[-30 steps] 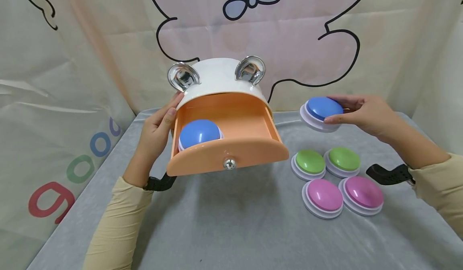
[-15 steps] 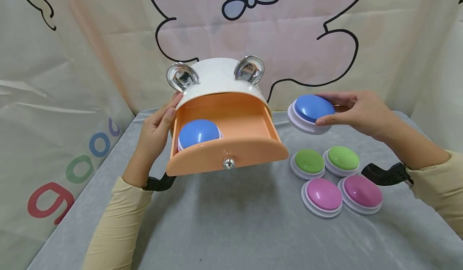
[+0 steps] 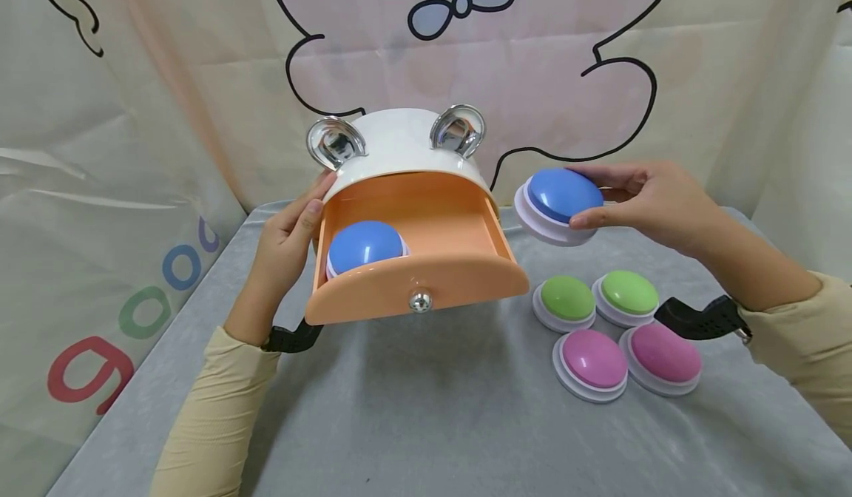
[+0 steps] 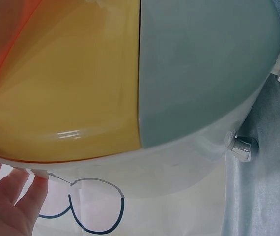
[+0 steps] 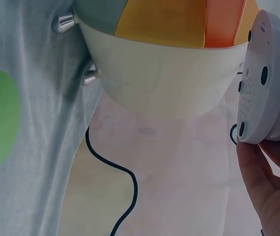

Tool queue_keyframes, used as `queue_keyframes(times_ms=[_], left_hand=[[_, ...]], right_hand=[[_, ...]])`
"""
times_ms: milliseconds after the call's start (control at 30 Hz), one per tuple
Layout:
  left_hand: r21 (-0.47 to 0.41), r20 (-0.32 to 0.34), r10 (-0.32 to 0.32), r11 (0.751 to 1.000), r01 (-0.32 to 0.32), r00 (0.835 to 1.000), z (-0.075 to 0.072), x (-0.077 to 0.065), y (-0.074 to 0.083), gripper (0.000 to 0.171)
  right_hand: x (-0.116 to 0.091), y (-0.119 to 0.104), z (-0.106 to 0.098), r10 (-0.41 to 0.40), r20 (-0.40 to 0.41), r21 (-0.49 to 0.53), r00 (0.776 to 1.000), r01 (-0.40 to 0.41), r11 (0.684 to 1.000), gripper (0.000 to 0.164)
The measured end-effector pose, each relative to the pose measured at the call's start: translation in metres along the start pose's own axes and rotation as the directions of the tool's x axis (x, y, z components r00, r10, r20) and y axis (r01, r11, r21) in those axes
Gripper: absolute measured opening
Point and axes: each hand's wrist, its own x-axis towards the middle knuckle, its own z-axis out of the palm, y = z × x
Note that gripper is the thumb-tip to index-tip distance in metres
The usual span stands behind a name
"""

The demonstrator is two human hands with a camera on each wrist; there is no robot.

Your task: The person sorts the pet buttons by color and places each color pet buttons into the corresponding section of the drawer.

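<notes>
A white rounded toy cabinet (image 3: 399,138) with silver ears stands at the back of the table, its orange top drawer (image 3: 479,279) pulled out. One blue dome push button (image 3: 366,244) lies at the left inside that drawer. My left hand (image 3: 282,242) rests against the cabinet's left side, its fingertips at the white edge. To the right of the drawer, my right hand (image 3: 665,205) pinches a second blue push button (image 3: 562,195) by its side, raised and tilted. The right wrist view shows the white underside (image 5: 258,88) of this button with small dark feet.
Two green push buttons (image 3: 568,298) and two pink push buttons (image 3: 594,359) sit together on the grey cloth (image 3: 426,416), below my right hand. Lower yellow (image 4: 76,88) and grey-green drawer fronts (image 4: 199,69) show in the left wrist view. A printed curtain (image 3: 532,83) hangs behind.
My right hand has carried the blue push button leftward and slightly up, closer to the pulled-out drawer. The left hand and the cabinet keep their places.
</notes>
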Motion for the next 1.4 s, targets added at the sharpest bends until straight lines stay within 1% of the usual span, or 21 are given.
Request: queue_keyframes(times_ms=[67, 167, 433, 667, 933, 1200, 1400], left_hand=[[0.003, 0.0, 0.0, 1.0, 0.0, 1.0, 0.0, 0.0, 0.0, 0.041], [0.003, 0.001, 0.0, 1.0, 0.0, 1.0, -0.001, 0.0, 0.0, 0.04], [-0.002, 0.003, 0.006, 1.0, -0.006, 1.0, 0.0, 0.0, -0.001, 0.041], [0.007, -0.001, 0.011, 1.0, -0.011, 1.0, 0.001, 0.001, -0.001, 0.041], [0.002, -0.004, 0.012, 1.0, -0.012, 1.0, 0.001, 0.001, -0.001, 0.041], [0.0, -0.005, 0.016, 1.0, -0.016, 1.0, 0.001, 0.001, 0.001, 0.041], [0.002, -0.005, 0.01, 1.0, -0.01, 1.0, 0.0, -0.001, 0.001, 0.041]], right_hand=[[0.001, -0.004, 0.002, -0.002, -0.004, -0.019, 1.0, 0.002, 1.0, 0.065], [0.002, -0.009, 0.004, -0.012, 0.001, -0.017, 1.0, 0.012, 1.0, 0.065], [0.004, -0.022, 0.009, -0.051, 0.007, 0.044, 0.999, 0.05, 0.998, 0.064], [0.007, -0.033, 0.015, -0.079, 0.002, 0.046, 0.997, 0.079, 0.996, 0.066], [0.006, -0.045, 0.021, -0.131, 0.034, 0.09, 0.991, 0.127, 0.988, 0.069], [0.006, -0.057, 0.026, -0.141, 0.061, 0.135, 0.988, 0.132, 0.982, 0.067], [0.006, -0.064, 0.031, -0.167, 0.077, 0.155, 0.983, 0.154, 0.976, 0.066]])
